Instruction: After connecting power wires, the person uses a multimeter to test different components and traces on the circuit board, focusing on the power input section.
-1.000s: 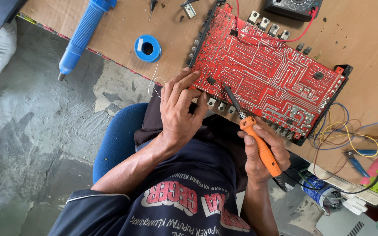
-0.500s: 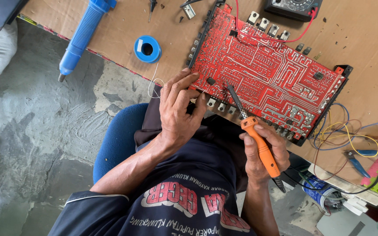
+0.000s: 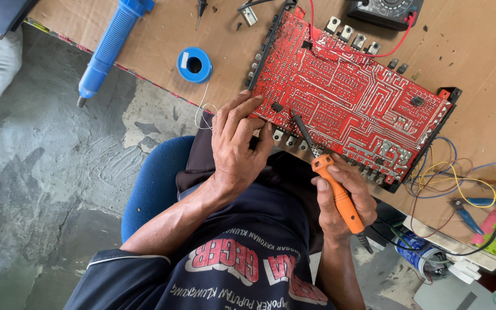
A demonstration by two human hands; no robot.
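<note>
A: What is the right hand (image 3: pixel 340 198) doing?

B: It is wrapping its grip around the orange handle of a soldering iron (image 3: pixel 333 186), fingers closed tight on it. The dark tip is pointing up and to the left and is lying on the near edge of the red circuit board (image 3: pixel 351 103).

A: And the left hand (image 3: pixel 237 140)?

B: It is resting at the near left corner of that board, fingers (image 3: pixel 242 109) curled and touching its edge. It seems to be pinching a thin strand of solder wire (image 3: pixel 202 109) that is looping off to the left, but I cannot tell for sure whether the grip is closing on it.

A: Where is the board lying?

B: It is lying copper side up on the brown desk (image 3: pixel 477 51), tilted, with a row of transistors along its far edge and coloured wires (image 3: pixel 449 178) trailing from its right end.

A: What is sitting around it?

B: A blue spool of solder (image 3: pixel 194 64) is lying to the left of the board, and a blue desoldering pump (image 3: pixel 110 46) is lying further left, overhanging the desk edge. A black meter (image 3: pixel 386 10) is sitting at the far side, with a red lead running to the board. Blue-handled pliers (image 3: pixel 469 215) are lying to the right, near the wires. The person is sitting on a blue chair (image 3: pixel 153 183) over a grey concrete floor (image 3: pixel 41 189).
</note>
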